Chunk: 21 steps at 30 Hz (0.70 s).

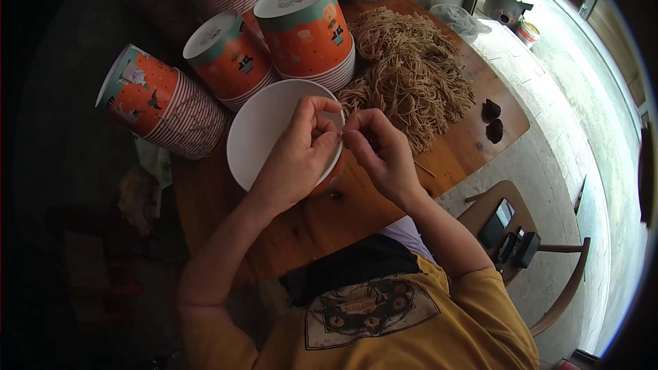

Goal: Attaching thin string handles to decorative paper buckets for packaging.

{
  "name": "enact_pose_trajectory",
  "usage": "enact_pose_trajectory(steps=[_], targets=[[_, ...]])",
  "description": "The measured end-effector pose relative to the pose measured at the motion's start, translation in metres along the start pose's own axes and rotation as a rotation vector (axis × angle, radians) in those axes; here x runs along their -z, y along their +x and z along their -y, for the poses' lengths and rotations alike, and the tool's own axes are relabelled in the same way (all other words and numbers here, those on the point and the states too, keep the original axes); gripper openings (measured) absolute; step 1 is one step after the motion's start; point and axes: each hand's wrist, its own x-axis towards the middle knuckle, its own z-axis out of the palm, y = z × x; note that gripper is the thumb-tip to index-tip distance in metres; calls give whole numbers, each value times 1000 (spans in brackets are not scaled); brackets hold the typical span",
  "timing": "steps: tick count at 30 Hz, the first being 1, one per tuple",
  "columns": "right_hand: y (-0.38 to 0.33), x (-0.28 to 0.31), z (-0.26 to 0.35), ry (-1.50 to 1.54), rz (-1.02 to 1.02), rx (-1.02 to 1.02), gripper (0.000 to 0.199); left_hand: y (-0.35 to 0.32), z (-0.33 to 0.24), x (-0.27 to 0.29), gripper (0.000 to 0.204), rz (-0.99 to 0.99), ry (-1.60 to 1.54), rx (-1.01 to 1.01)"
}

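Observation:
A large paper bucket (264, 120) with a white inside stands mouth up on the wooden table in front of me. My left hand (296, 157) reaches over its mouth, with thumb and forefinger pinched at the right side of the rim. Facing it just outside that rim, my right hand (385, 157) is pinched too, its fingertips almost touching the left ones. Whatever lies between the fingertips is too small to make out. Beyond my right hand spreads a heap of tan twisted cords (411, 72). One short strand (425, 169) lies apart, close to the right hand.
Upside-down stacks of orange and green paper buckets stand behind, including a tall one (305, 41), a middle one (226, 58) and a leaning one (154, 99). Two dark lumps (493, 121) sit near the table's right edge. A chair (517, 209) beside it bears a phone (497, 223).

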Motion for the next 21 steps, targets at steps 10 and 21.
enact_pose_trajectory(steps=[10,21], targets=[[-10,0,-5,149,13,-90,11,0,4,-3,15,-77,200,-98],[-16,3,-7,207,-13,-86,8,-1,-2,-5,12,-128,266,-139]])
